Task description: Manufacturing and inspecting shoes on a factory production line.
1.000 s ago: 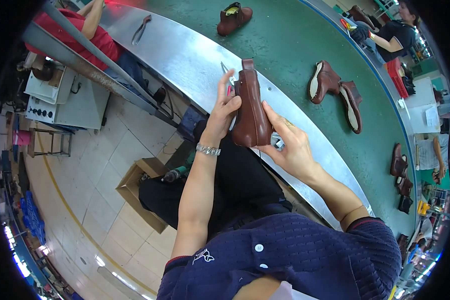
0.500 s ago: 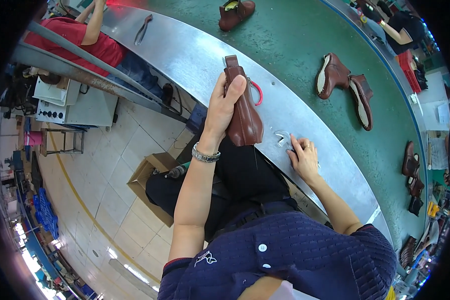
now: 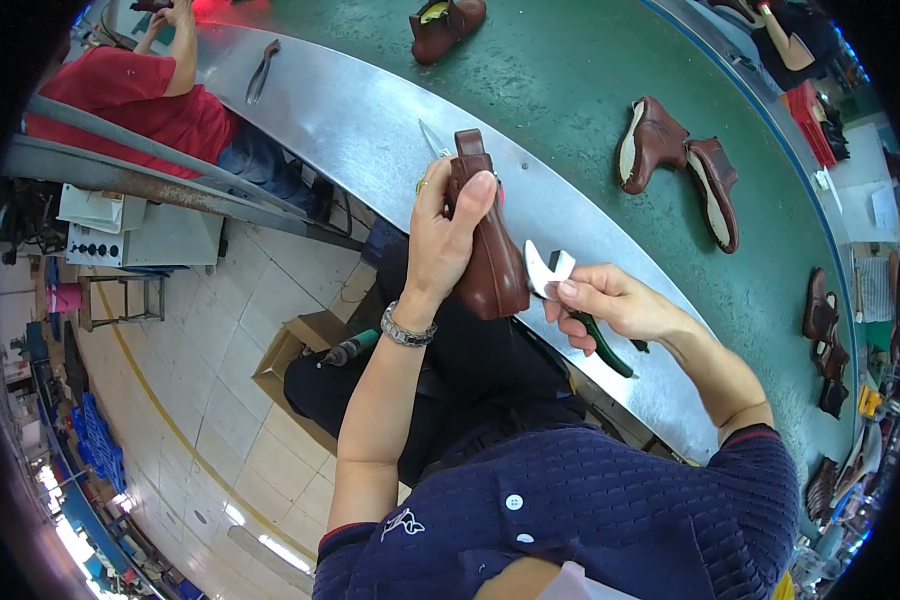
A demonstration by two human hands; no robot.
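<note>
A brown leather ankle boot (image 3: 494,268) is wrapped in the fingers of my left hand (image 3: 440,240), its pull tab pointing up and away from me. The thumb presses against its shaft. Beside the toe, my right hand (image 3: 618,302) is closed on a pair of pliers (image 3: 610,350) with a curved silver head and green handles. Their head points toward the boot, with a small gap between. Behind my left hand, scissors (image 3: 432,138) lie on the metal ledge; the boot mostly hides their red handles.
Further left on the metal ledge (image 3: 340,95) lies another pair of pliers (image 3: 262,72). More boots (image 3: 650,145) rest on the green surface (image 3: 570,90) beyond. A person in red (image 3: 140,95) works at the left. An open carton (image 3: 290,375) stands by my legs.
My right hand has picked the pliers up from the metal ledge and brought them close to the boot. The boot has shifted slightly toward me. Boots on the green surface have moved slightly left.
</note>
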